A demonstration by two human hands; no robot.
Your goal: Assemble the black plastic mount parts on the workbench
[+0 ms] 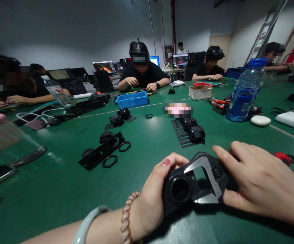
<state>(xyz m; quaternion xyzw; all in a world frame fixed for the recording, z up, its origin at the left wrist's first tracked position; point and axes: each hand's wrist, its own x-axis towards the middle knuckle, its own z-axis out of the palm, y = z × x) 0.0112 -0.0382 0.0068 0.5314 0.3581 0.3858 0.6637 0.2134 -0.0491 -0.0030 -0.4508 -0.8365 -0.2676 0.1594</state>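
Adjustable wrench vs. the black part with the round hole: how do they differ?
Colour: the wrench has bare silvery jaws; the black part looks dark throughout.
Opening: the wrench's is angular and open on one side; the black part's is a closed circle.
Detail: the wrench shows a ridged adjusting screw; the black part's visible face shows none.
Shared: dark surfaces.

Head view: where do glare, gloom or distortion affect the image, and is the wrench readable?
Head view: glare spots the green table; head view: upper-left wall dim; head view: the blue-capped bottle leans, probably wide-angle distortion; head view: the wrench reads clearly.
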